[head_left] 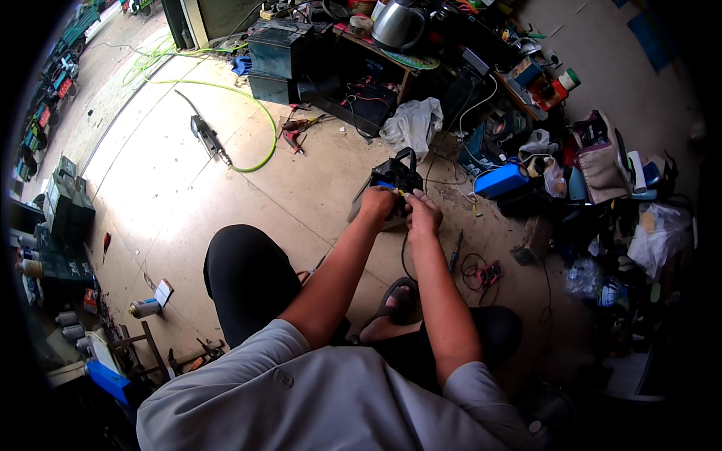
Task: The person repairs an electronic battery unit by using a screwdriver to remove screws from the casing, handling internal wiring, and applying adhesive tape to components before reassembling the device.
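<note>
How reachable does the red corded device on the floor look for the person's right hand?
Probably yes: the red device lies uncovered on the floor nearby, though the right hand is busy at the black case.

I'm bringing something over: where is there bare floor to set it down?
The widest bare floor lies between the green hose and left knee, bounded leftward by the red screwdriver. Crowded: around the blue block at right, and around the left hand, right hand and black case.
</note>
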Available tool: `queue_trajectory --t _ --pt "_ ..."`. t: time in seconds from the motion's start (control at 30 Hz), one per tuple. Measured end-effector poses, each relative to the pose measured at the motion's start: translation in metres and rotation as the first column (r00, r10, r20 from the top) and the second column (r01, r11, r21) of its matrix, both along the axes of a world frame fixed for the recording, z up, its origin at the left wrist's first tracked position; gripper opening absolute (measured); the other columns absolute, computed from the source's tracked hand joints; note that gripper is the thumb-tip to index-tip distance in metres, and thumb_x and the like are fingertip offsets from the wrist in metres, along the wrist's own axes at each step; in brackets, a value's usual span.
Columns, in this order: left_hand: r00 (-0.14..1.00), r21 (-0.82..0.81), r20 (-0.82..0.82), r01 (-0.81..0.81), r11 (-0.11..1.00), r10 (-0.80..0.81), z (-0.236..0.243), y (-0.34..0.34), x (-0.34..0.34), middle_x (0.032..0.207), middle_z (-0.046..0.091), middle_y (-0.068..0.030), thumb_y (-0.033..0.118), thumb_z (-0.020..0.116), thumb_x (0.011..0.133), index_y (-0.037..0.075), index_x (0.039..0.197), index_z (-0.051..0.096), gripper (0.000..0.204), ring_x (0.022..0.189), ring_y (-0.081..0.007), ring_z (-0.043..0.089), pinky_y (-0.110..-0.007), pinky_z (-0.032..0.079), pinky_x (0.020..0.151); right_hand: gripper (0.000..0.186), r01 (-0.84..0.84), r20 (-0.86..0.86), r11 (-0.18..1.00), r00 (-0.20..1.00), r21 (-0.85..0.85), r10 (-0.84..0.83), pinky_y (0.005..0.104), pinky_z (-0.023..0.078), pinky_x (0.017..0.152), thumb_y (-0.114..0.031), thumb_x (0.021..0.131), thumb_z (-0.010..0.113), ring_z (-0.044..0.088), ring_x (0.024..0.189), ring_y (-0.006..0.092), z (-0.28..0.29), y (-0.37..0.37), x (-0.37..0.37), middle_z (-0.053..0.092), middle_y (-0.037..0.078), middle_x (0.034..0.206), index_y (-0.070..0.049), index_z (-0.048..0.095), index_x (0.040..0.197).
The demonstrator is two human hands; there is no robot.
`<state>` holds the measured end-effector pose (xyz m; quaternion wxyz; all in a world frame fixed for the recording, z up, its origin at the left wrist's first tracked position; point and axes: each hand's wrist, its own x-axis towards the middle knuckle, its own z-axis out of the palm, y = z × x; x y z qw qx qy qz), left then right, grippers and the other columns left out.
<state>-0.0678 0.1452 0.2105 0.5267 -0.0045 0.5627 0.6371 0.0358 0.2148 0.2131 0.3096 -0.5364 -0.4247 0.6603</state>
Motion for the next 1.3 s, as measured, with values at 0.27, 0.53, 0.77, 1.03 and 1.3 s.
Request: queue_trajectory --t 0.27,0.53,0.77,1.03,1.3 --pt "0.997 -0.061 -0.036 -0.077 0.995 0.075 -0.008 0.006 0.001 0.075 0.067 -0.0084 0.015 0.064 0.1 0.006 0.087 0.068 0.017 0.055 -0.0192 0.061 -0.034 0.042 0.045 0.024 -0.02 -0.164 0.923 0.982 0.384 0.09 0.024 0.053 0.08 0.004 0.093 0.072 0.064 0.088 0.0096 -0.025 -0.018 -0.002 0.069 0.004 0.1 -0.002 0.062 0.114" --pt "0.998 -0.087 -0.041 -0.057 0.995 0.053 -0.01 0.009 0.003 0.073 0.066 -0.0082 0.012 0.064 0.099 0.006 0.088 0.068 0.014 0.054 -0.0195 0.06 -0.035 0.04 0.044 0.021 0.067 -0.287 0.937 0.957 0.344 0.037 0.0203 0.047 0.067 0.0 0.092 0.074 0.061 0.077 0.0067 -0.015 -0.008 -0.005 0.067 0.0 0.092 -0.006 0.062 0.109" --pt "0.994 -0.053 -0.024 -0.109 0.993 0.108 -0.007 0.007 0.007 0.072 0.066 -0.0085 0.012 0.064 0.099 0.005 0.089 0.068 0.012 0.052 -0.0192 0.06 -0.034 0.039 0.043 0.03 -0.084 -0.065 0.982 0.993 0.169 0.096 0.0201 0.041 0.054 -0.007 0.092 0.076 0.056 0.065 0.0043 0.011 -0.011 0.0 0.067 -0.001 0.088 -0.004 0.066 0.119" --pt "0.998 -0.035 -0.031 -0.059 0.998 0.058 -0.007 0.005 0.004 0.072 0.068 -0.0094 0.012 0.065 0.098 0.005 0.089 0.07 0.012 0.052 -0.0198 0.06 -0.033 0.04 0.043 0.031 -0.063 -0.128 0.939 0.985 0.338 0.112 0.0244 0.054 0.069 0.002 0.093 0.074 0.066 0.081 0.01 0.003 -0.015 -0.008 0.073 0.007 0.1 0.006 0.066 0.123" --pt "0.991 -0.134 -0.073 -0.125 0.983 0.116 -0.022 0.017 0.006 0.072 0.068 -0.01 0.013 0.066 0.096 0.005 0.087 0.07 0.013 0.053 -0.0203 0.062 -0.035 0.042 0.043 0.026 -0.025 -0.192 0.976 0.979 0.216 0.067 0.0235 0.054 0.072 0.002 0.091 0.076 0.066 0.081 0.0098 -0.004 -0.01 -0.001 0.071 0.004 0.096 0.0 0.068 0.116"
